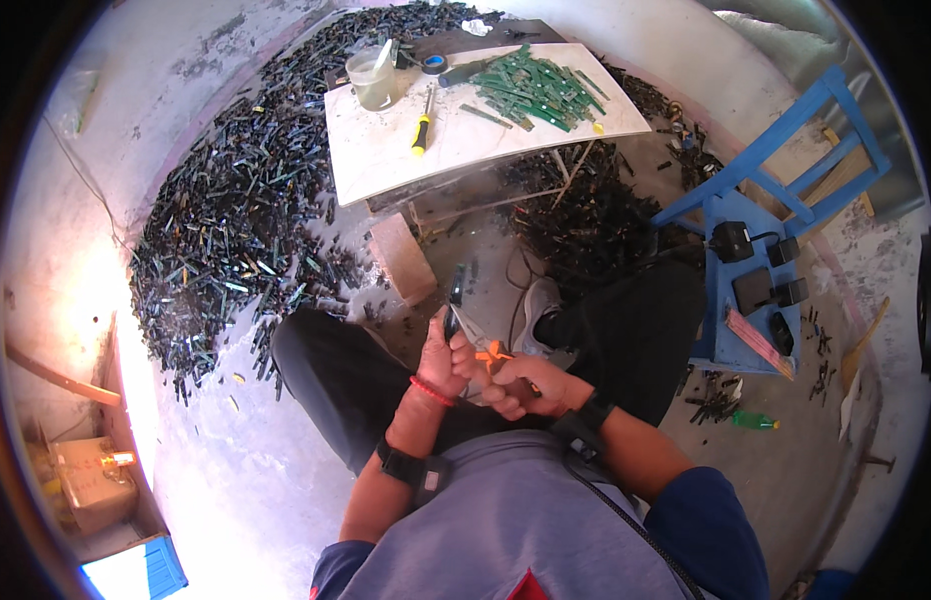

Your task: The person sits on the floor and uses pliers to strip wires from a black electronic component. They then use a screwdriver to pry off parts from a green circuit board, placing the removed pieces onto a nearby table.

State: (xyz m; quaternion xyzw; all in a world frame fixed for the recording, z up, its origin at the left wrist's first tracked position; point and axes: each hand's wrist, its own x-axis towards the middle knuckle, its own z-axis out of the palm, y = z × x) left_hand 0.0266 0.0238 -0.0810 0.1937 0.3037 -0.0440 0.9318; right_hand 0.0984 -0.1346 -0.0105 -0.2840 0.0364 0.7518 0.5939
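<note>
My left hand point(444, 360) grips a narrow dark strip point(457, 285) that points up and away from my lap. In my right hand point(536, 382) is an orange-handled metal hand tool point(473, 327), either scissors or pliers. Its jaws reach the lower part of the strip beside my left thumb; whether they are closed on it I cannot tell. My fingers hide the strip's near end and much of the tool's handles. Beyond my knees, a heap of green circuit-board strips point(536, 86) lies on a white board-topped low table point(375, 165).
On the tabletop are a yellow-black screwdriver point(422, 127), a cloudy plastic cup point(374, 82) and blue tape point(434, 64). Dark strips point(225, 225) cover the floor leftward. A brick-like block point(403, 259) lies ahead. To the right, a blue chair point(743, 281) carries black adapters point(731, 241).
</note>
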